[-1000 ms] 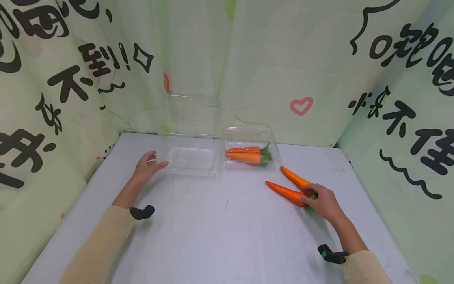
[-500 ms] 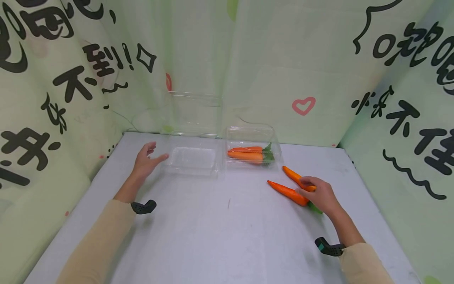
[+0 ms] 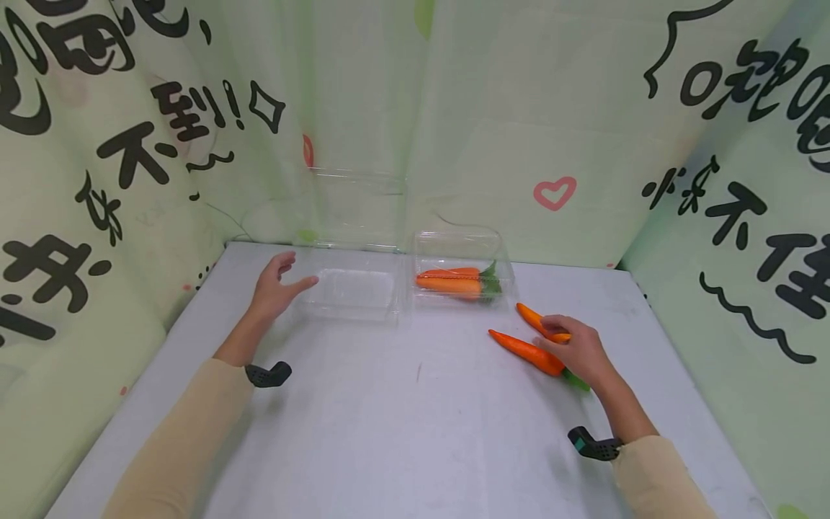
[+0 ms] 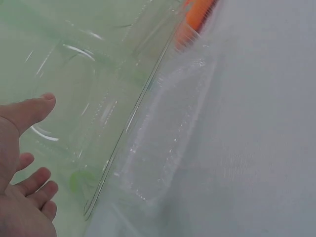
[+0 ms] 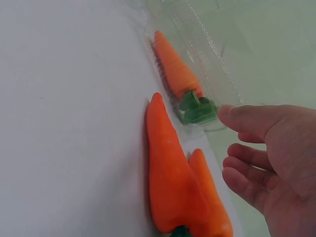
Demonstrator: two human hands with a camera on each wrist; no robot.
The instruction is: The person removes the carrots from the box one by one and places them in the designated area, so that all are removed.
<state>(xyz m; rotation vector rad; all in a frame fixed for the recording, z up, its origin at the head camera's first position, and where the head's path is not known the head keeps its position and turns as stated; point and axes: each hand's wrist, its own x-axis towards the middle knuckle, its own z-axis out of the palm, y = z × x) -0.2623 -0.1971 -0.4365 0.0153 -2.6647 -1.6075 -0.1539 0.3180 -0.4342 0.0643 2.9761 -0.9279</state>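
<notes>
My left hand [image 3: 269,292] hovers at the left side of a clear plastic box [image 3: 353,295], fingers spread and holding nothing. Its transparent lid [image 3: 357,209] stands raised at the back. On the right, two orange carrots lie side by side on the table. My right hand [image 3: 577,349] is over their thick ends, thumb and fingers apart. The front carrot [image 3: 521,348] shows its green top behind the hand; the back carrot [image 3: 530,316] is partly hidden by the fingers. The right wrist view shows nothing between those fingers [image 5: 249,173].
A second clear box [image 3: 454,249], beside the first, contains orange carrots [image 3: 447,283] with green tops. Both boxes stand at the far edge of the white table [image 3: 415,432]. Printed curtains [image 3: 480,108] rise behind and at both sides.
My right hand has moved forward and left over the carrots, uncovering the front one's green top. My left hand has shifted slightly forward, then right. The boxes look unmoved.
</notes>
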